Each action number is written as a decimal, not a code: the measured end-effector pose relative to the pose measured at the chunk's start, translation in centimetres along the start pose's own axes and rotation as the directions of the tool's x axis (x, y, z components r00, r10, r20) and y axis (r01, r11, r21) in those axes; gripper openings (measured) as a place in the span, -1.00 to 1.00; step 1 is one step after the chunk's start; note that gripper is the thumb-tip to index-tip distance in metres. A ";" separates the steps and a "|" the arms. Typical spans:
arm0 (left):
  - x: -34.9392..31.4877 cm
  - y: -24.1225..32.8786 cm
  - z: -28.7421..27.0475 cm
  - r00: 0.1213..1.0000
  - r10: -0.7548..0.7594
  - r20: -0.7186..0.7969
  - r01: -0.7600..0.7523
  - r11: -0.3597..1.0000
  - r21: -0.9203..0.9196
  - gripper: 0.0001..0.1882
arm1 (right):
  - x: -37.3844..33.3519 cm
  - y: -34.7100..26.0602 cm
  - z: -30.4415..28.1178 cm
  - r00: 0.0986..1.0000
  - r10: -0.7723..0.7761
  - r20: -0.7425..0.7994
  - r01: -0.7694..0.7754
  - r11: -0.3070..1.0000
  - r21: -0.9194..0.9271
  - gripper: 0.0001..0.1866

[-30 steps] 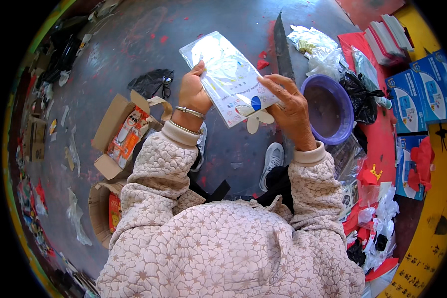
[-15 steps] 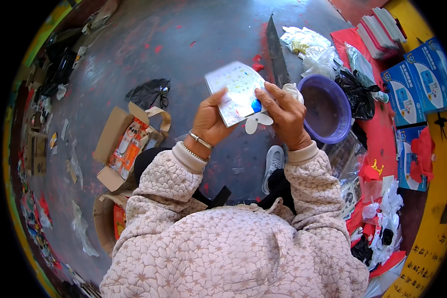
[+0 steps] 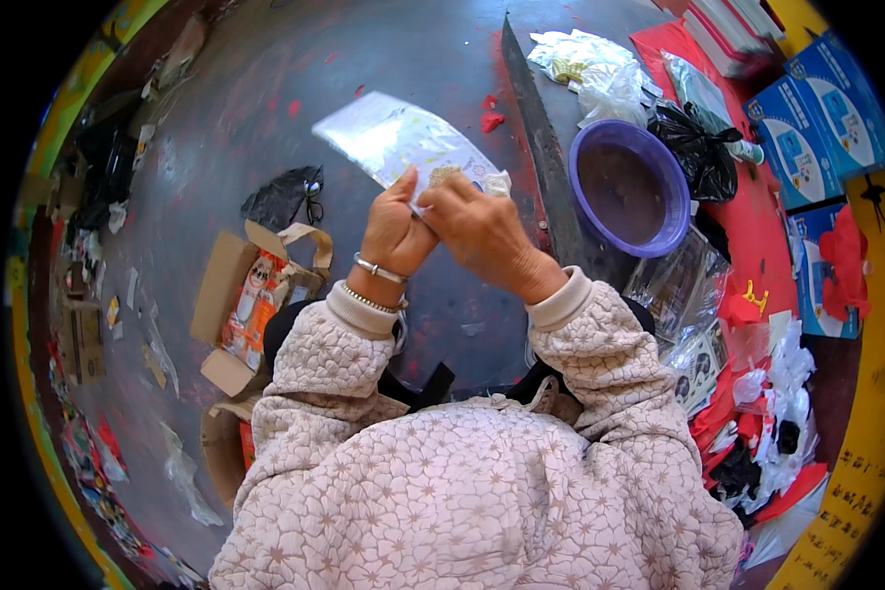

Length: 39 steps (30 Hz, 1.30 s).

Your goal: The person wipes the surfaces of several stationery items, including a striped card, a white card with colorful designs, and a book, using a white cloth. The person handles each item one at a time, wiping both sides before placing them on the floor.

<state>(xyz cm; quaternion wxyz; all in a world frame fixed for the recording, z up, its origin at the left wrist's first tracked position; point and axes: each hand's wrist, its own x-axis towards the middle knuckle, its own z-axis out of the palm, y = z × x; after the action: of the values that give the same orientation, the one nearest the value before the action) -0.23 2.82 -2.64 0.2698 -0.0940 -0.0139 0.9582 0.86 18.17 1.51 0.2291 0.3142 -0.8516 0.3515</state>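
- A clear plastic packet [image 3: 393, 143], flat and rectangular with pale printed contents, is held above a grey floor [image 3: 216, 118], just in front of the person's chest.
- The left hand [image 3: 395, 231] is closed on the packet's near edge, with the thumb pressed on top; silver bangles are worn at the wrist.
- The right hand [image 3: 482, 231] is curled over the same near corner, fingers bent and pinching the packet beside the left hand, the two hands touching.
- What lies inside the packet cannot be made out beyond pale shapes and a small blue spot near the fingers.
- An open cardboard box [image 3: 241, 310] is seen on the floor to the left, its flaps spread; an orange and white printed packet lies inside it.
- A second open box [image 3: 224, 447] is partly hidden by the quilted sleeve; a sliver of orange shows inside.
- A purple plastic basin [image 3: 629, 187] sits to the right, near the right hand; its inside looks dark and bare.
- A black plastic bag [image 3: 703, 147] is bunched just behind the basin, touching its rim.
- White crumpled bags [image 3: 590, 69] lie beyond that.
- Blue printed cartons [image 3: 816, 128] are stacked at the far right, closed.
- A small black bag [image 3: 280, 197] lies on the floor behind the open box.
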 end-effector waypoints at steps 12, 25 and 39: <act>-1.5 -0.5 2.7 0.985 0.171 -0.019 -0.163 0.961 0.225 -0.55 | 0.6 5.7 -6.4 0.882 0.444 -0.157 -0.412 0.889 0.197 -0.77; -2.7 2.3 3.8 0.971 -0.229 -0.069 0.207 0.660 0.723 -0.25 | 0.8 6.3 -5.6 0.794 0.519 0.318 -0.595 0.553 0.583 -0.86; -2.0 -0.8 2.3 0.994 -0.086 0.064 0.005 0.634 0.773 -0.55 | 0.3 5.1 -3.9 0.532 0.480 0.697 -0.790 -0.015 0.613 -0.74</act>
<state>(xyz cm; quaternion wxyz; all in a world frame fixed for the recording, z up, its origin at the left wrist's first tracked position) 1.42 2.53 0.03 0.3069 0.0761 0.3814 0.8687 -2.22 23.79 1.96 -0.2969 -0.0034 -0.5725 0.7642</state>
